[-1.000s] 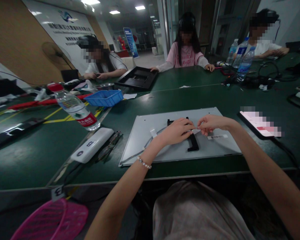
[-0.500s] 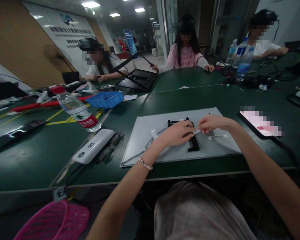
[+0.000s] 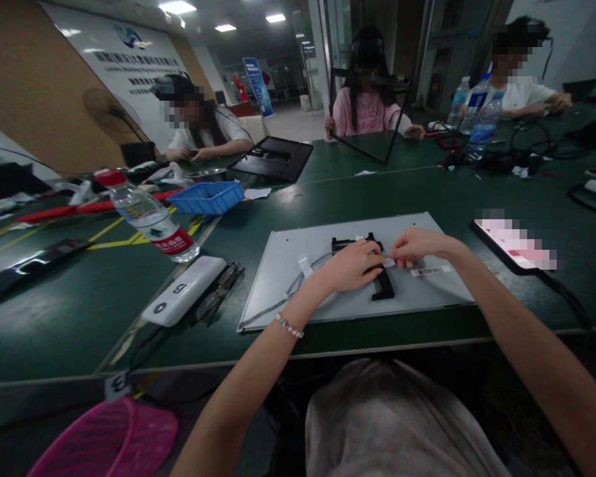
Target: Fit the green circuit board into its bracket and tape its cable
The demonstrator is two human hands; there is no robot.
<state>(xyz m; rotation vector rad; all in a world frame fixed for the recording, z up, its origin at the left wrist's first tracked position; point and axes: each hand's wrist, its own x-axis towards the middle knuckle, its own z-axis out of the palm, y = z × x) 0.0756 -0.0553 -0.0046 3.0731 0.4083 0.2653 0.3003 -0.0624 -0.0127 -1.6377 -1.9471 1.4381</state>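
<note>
A light grey flat panel (image 3: 265, 281) lies on the table in front of me. On it sits a black plastic bracket (image 3: 385, 288), partly under my left hand (image 3: 353, 264). My left fingers are bent and pressed over this bracket, its top bar showing beyond the knuckles. My right hand (image 3: 416, 245) is closed in a pinch at a small white piece of tape (image 3: 389, 262), just right of my left fingertips. A grey cable (image 3: 291, 295) runs from the panel's near left corner toward the bracket. A white barcode label (image 3: 430, 271) is stuck below my right hand.
Left of the panel are glasses (image 3: 218, 295), a white power bank (image 3: 185, 291), a water bottle (image 3: 151, 222) and a blue tray (image 3: 207, 197). A phone (image 3: 514, 246) lies at right. Across the table, a person holds a thin black frame (image 3: 362, 150); a black panel (image 3: 273, 159) lies nearby.
The person across has swung the thin black frame from above the black panel to upright before their body. My hands stay almost in place, still together at the bracket and tape.
</note>
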